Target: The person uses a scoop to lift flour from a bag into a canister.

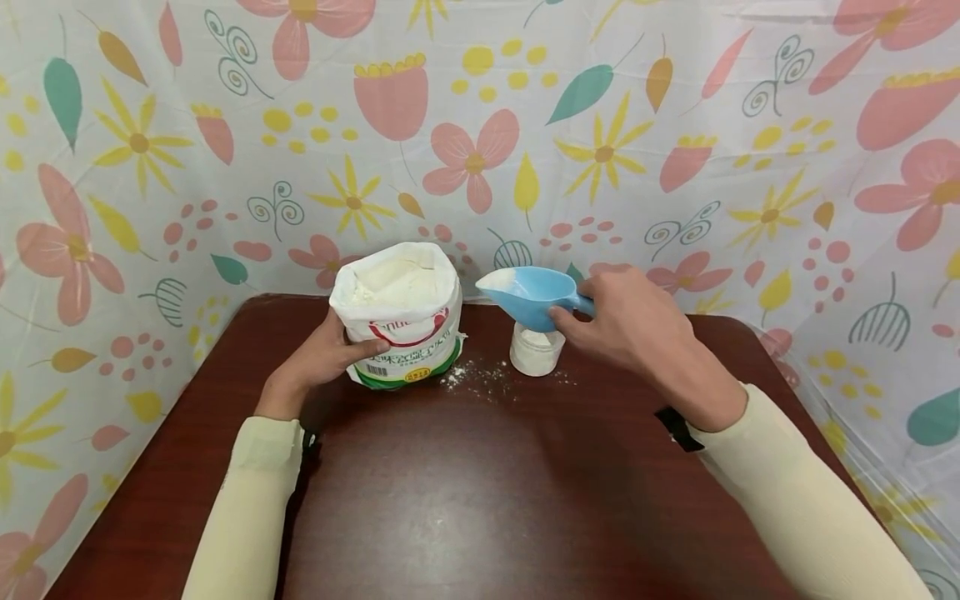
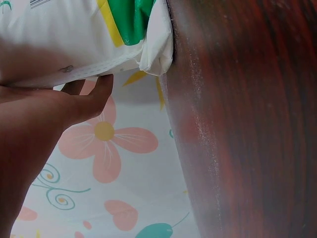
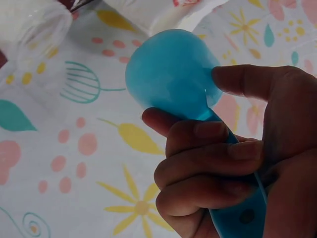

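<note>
My left hand [image 1: 318, 354] grips the left side of an open flour bag [image 1: 408, 337], thumb across its printed front. White flour fills the bag to near its rolled rim; in the left wrist view the fingers reach along the bag's side [image 2: 74, 54]. A blue scoop [image 1: 536, 292] is held by its handle in my right hand [image 1: 630, 321], with flour in its spout, which points left toward the bag. In the right wrist view, fingers curl round the scoop handle [image 3: 242, 213] and the thumb presses its bowl. Under the scoop stands a clear jar [image 1: 534, 354] holding flour.
Spilled flour [image 1: 480, 379] dusts the dark wooden table [image 1: 450, 500] between bag and jar. A flower-patterned curtain [image 1: 480, 100] hangs close behind the table's back edge and along both sides.
</note>
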### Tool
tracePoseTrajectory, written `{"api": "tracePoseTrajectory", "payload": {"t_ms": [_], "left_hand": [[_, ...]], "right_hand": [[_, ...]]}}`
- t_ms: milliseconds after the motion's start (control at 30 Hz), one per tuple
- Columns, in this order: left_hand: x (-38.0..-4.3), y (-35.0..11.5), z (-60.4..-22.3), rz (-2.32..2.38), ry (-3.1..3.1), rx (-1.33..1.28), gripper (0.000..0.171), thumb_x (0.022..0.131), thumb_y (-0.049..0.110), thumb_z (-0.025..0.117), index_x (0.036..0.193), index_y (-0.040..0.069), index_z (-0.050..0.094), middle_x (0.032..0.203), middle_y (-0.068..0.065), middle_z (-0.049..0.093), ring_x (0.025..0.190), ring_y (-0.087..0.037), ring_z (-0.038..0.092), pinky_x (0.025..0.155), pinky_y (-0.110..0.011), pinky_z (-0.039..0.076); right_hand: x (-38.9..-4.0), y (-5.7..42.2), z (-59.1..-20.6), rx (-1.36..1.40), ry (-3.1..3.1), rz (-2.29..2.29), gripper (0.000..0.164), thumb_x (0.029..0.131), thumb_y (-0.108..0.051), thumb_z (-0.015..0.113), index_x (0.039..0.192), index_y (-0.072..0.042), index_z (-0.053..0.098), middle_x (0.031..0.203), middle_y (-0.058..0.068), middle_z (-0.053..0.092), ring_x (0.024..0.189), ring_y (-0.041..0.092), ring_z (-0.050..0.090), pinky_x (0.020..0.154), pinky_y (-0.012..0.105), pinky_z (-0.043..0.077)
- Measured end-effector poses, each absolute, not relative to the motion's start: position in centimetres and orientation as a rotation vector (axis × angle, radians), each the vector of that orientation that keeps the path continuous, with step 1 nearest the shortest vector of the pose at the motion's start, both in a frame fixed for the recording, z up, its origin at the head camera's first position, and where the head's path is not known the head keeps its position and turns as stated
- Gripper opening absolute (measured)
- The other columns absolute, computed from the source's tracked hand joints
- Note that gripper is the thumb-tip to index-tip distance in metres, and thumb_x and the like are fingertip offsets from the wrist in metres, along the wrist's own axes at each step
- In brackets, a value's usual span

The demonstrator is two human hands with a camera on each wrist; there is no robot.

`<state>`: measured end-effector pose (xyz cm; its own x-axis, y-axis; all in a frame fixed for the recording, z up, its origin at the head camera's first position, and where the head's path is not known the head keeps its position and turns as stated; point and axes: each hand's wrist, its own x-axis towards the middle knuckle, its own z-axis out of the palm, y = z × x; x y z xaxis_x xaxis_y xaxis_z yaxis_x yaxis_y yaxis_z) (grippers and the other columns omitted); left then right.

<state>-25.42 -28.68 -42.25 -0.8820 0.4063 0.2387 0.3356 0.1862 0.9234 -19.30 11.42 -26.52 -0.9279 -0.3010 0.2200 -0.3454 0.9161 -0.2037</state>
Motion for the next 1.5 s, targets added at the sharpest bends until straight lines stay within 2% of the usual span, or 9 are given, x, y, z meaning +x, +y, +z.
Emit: {"api": "tracePoseTrajectory", "payload": {"t_ms": [267, 733, 1033, 1500], "left_hand": [[-25.5, -28.7, -42.3, 1.816, 2.382, 0.750, 0.111, 0.089, 0.004, 0.085, 0.166, 0.035, 0.011, 0.151, 0.002, 0.052, 0.135, -0.026, 0.055, 0.113, -0.064, 0.042], [-25.2, -28.8, -42.2, 1.822, 2.383, 0.735, 0.112, 0.090, 0.003, 0.084, 0.166, 0.034, 0.009, 0.151, 0.001, 0.052, 0.135, -0.027, 0.055, 0.114, -0.064, 0.041], [-25.4, -28.7, -42.2, 1.833, 2.365, 0.750, 0.111, 0.090, 0.004, 0.084, 0.167, 0.034, 0.010, 0.152, 0.001, 0.051, 0.135, -0.027, 0.055, 0.113, -0.065, 0.042], [-25.4, -28.6, -42.2, 1.836, 2.354, 0.755, 0.111, 0.090, 0.004, 0.084, 0.167, 0.032, 0.010, 0.152, 0.001, 0.051, 0.135, -0.027, 0.056, 0.113, -0.064, 0.043]], "right_hand": [[-19.0, 13.5, -27.8, 0.453, -2.904, 0.306, 0.049, 0.094, -0.039, 0.067, 0.060, -0.015, 0.042, 0.055, -0.002, 0.030, 0.050, 0.017, 0.034, 0.045, 0.031, 0.026], [-19.4, 16.0, -29.0, 0.408, -2.984, 0.187, 0.050, 0.094, -0.043, 0.068, 0.062, -0.017, 0.040, 0.058, -0.004, 0.027, 0.053, 0.016, 0.030, 0.046, 0.032, 0.025], [-19.8, 16.4, -29.1, 0.368, -3.059, 0.042, 0.041, 0.095, -0.039, 0.065, 0.068, -0.014, 0.046, 0.060, 0.001, 0.034, 0.052, 0.020, 0.036, 0.046, 0.035, 0.030], [-20.3, 15.9, -29.9, 0.506, -2.920, -0.158, 0.049, 0.092, -0.032, 0.073, 0.056, -0.014, 0.044, 0.051, 0.001, 0.038, 0.045, 0.020, 0.039, 0.039, 0.035, 0.031]]}}
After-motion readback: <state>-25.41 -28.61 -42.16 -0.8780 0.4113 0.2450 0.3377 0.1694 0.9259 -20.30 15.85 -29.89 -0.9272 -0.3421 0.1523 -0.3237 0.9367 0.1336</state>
